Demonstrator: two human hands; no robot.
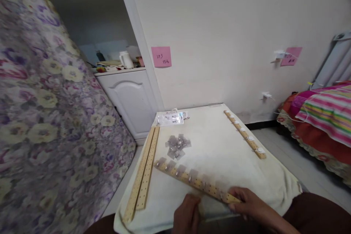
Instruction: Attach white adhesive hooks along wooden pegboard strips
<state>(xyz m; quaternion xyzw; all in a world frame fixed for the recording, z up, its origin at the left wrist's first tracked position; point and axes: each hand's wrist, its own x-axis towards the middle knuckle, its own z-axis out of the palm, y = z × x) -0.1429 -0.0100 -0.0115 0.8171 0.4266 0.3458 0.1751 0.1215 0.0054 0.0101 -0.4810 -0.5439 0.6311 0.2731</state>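
The right hand (245, 202) pinches one end of the perforated wooden strip (197, 182) slanting across the worktop (210, 139), while the left hand (187, 212) curls just beside it — its grip unclear — seemingly a steadying step, where the next move calls for even support.

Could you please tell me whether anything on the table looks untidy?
Nothing looks clearly wrong; only the clear packets lie in a loose, overlapping heap, unlike the row along the strip in the right hand.
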